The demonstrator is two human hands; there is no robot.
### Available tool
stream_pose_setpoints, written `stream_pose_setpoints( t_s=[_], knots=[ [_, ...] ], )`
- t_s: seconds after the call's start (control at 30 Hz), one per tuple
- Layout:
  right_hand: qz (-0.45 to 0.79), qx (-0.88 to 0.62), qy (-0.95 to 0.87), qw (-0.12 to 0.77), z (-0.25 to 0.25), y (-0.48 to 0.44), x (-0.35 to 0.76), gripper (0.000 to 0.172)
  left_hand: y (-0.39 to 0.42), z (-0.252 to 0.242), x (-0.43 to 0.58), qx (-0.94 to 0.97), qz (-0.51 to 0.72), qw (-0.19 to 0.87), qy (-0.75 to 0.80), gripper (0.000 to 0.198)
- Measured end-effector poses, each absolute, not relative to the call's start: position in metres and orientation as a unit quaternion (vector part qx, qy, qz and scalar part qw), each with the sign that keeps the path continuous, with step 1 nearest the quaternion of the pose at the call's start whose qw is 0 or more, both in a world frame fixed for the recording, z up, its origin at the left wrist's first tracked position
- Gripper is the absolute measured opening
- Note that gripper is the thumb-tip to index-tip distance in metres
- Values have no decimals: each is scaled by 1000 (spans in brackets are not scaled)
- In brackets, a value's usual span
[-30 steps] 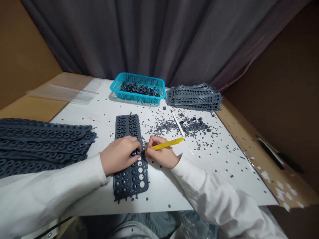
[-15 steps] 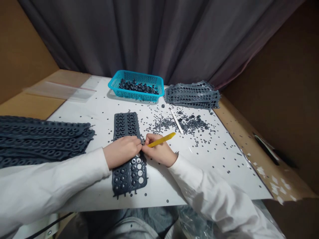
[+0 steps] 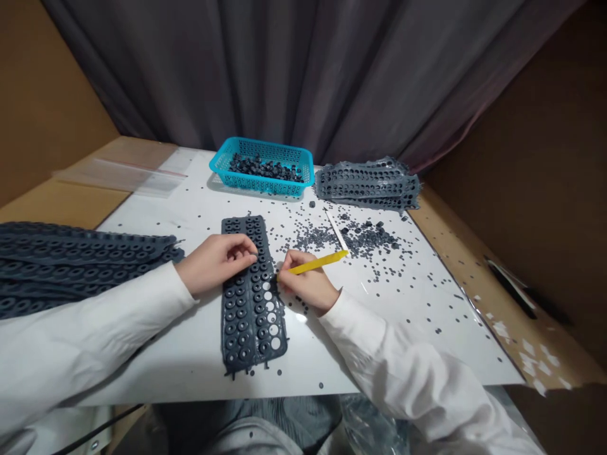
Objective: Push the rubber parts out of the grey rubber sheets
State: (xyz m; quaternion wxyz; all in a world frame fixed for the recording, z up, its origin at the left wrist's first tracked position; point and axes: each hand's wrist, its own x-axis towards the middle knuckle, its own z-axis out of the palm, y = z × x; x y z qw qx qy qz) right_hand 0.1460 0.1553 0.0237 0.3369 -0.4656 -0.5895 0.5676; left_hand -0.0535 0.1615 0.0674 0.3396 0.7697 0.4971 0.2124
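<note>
A dark rubber sheet (image 3: 241, 316) with rows of ring-shaped pieces lies lengthwise on the white table. Along its right edge, several holes stand empty and show white. Over the sheet's upper left part is my left hand (image 3: 215, 259), thumb and forefinger close together at a small dark piece. My right hand (image 3: 306, 281) is closed around a yellow pen-like tool (image 3: 322, 260) at the sheet's right edge. The tool's working tip is hidden by the fingers.
Behind the sheet stands a blue basket (image 3: 260, 186) of dark pieces. Punched sheets (image 3: 367, 183) are piled right of it, and ring sheets (image 3: 85, 259) at the left. Small dark bits surround a white stick (image 3: 336, 230). A black knife-like tool (image 3: 509, 287) lies far right.
My left hand has lifted from the sheet's middle and moved up and left, its fingers opening a little. My right hand has shifted slightly right with the yellow tool.
</note>
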Motion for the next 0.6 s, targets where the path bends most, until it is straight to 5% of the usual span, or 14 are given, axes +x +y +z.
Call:
stream_pose_setpoints(
  t_s=[0.6],
  knots=[
    [506,-477,-638,331,24,159,144,15,169,63,-19,936,-20,106,334,11]
  ],
)
